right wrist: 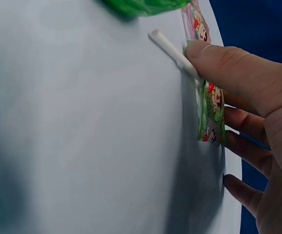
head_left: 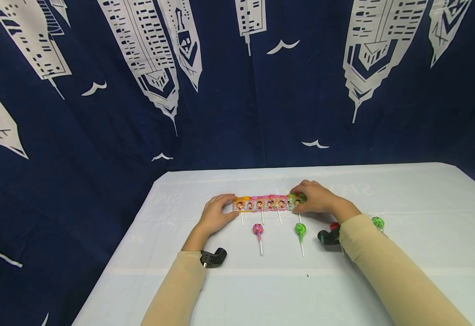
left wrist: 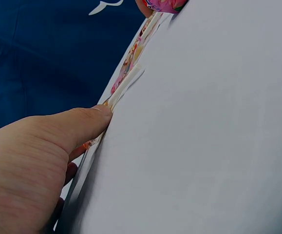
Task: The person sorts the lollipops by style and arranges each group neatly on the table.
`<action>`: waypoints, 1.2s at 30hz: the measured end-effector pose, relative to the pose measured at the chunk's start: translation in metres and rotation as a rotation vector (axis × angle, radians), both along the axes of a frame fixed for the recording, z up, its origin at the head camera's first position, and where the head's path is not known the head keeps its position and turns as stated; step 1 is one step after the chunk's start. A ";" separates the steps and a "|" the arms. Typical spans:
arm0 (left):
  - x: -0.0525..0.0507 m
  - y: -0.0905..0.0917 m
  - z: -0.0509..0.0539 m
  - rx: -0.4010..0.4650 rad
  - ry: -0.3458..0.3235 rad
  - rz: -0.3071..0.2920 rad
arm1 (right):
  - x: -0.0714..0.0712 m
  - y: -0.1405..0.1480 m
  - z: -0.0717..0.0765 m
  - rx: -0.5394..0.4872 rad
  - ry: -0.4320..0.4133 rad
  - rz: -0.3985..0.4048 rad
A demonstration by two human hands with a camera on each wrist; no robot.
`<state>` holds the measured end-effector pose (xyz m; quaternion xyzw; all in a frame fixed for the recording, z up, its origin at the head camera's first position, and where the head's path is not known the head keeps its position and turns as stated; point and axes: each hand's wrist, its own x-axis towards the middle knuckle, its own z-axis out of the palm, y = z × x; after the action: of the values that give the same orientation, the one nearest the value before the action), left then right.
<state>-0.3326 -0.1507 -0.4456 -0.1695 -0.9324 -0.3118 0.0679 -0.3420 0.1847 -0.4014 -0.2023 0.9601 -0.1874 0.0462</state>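
A strip of joined lollipop wrappers point(head_left: 271, 203), orange at the left, pink in the middle and green at the right, lies across the white table with several white sticks poking out toward me. My left hand point(head_left: 216, 214) pinches its orange end, the thumb along the near edge in the left wrist view. At the green end my right hand point(head_left: 318, 199) pinches the strip; in the right wrist view the thumb point(right wrist: 218, 61) lies by a white stick point(right wrist: 172, 51). On the near side of the strip are a pink lollipop point(head_left: 258, 229) and a green lollipop point(head_left: 300, 230).
A red lollipop point(head_left: 334, 225) is partly hidden by the right wrist's camera point(head_left: 328, 237). Another green lollipop point(head_left: 377, 222) lies right of the right forearm. Behind the white table point(head_left: 261, 294) hangs a dark blue curtain point(head_left: 261, 113) with white buildings.
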 end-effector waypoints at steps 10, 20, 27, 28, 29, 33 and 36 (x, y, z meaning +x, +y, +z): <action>0.000 0.000 0.000 0.001 0.007 -0.002 | 0.002 0.001 0.000 -0.012 0.029 0.019; 0.000 0.001 0.000 0.003 -0.005 0.004 | 0.002 0.002 -0.004 -0.014 0.022 0.007; 0.000 0.001 0.001 -0.003 0.000 -0.001 | 0.004 0.002 -0.002 -0.013 0.023 0.003; 0.000 0.001 0.001 -0.007 0.001 -0.001 | 0.004 0.002 -0.002 -0.014 0.022 0.002; 0.001 0.001 0.001 -0.006 0.000 -0.001 | 0.005 0.002 -0.002 -0.015 0.023 0.004; 0.001 0.001 0.002 -0.001 -0.009 0.002 | 0.005 0.003 -0.002 -0.025 0.031 0.012; 0.001 0.001 0.002 0.004 -0.014 0.003 | 0.006 0.003 -0.002 -0.026 0.042 0.021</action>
<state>-0.3316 -0.1502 -0.4433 -0.1657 -0.9326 -0.3146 0.0623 -0.3363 0.1877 -0.4039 -0.2168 0.9562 -0.1951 0.0255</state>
